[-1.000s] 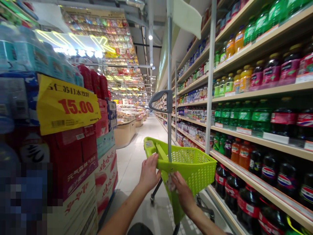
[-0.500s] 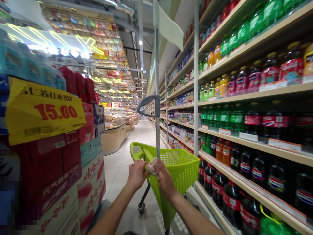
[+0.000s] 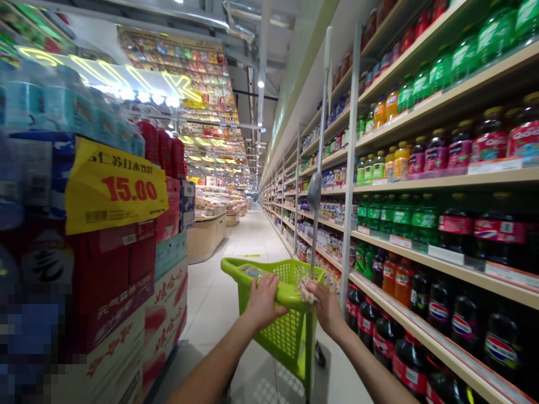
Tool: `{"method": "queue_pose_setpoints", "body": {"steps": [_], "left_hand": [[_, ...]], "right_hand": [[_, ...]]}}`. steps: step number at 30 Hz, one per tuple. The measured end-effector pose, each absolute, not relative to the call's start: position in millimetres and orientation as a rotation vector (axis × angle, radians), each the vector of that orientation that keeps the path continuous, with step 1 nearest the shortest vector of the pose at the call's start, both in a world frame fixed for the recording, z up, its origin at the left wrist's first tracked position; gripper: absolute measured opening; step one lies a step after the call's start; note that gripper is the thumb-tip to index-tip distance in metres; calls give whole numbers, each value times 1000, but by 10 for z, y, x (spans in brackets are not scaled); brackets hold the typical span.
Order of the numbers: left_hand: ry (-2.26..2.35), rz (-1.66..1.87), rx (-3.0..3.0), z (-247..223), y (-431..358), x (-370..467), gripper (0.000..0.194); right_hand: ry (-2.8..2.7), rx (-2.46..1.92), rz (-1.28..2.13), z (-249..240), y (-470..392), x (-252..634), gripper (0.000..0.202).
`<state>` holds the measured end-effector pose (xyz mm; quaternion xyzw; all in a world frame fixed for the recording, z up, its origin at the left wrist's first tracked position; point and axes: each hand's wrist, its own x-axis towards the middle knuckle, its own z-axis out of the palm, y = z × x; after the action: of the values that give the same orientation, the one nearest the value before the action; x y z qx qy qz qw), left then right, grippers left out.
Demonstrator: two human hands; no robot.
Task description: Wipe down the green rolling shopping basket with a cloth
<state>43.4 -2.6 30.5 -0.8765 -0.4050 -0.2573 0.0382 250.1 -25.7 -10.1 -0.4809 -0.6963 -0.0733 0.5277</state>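
A lime-green plastic shopping cart with perforated sides stands in front of me. My left hand grips the middle of its handlebar, fingers over the top and thumb below. At the handlebar's right end, my right hand holds a crumpled pale cloth with pinkish patches against the green plastic. A tall grey pole with a grey loop grip rises behind the cloth. Its lower end is partly hidden by the cart and my right hand.
Shelves of bottled drinks line the right side, close to the cart. Stacked drink cartons with a yellow price sign stand on the left. A pale tiled aisle runs ahead past a display counter.
The cart has swung round, so its handlebar shows more fully and the pole's flag is edge-on. My hands have moved apart; the cloth stays in my right hand.
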Motion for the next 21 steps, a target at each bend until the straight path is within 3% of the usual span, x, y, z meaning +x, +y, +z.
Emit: {"method": "queue_pose_setpoints", "body": {"steps": [9, 15, 21], "left_hand": [[-1376, -829, -2578, 201, -118, 615, 57], [-1255, -899, -2659, 140, -230, 704, 62], [-1375, -1320, -2729, 304, -288, 790, 52]], "right_hand": [[-1831, -1201, -211, 232, -399, 2158, 57], [-1660, -1417, -329, 145, -358, 2437, 44], [-1639, -1269, -254, 123, -234, 2054, 51]]}}
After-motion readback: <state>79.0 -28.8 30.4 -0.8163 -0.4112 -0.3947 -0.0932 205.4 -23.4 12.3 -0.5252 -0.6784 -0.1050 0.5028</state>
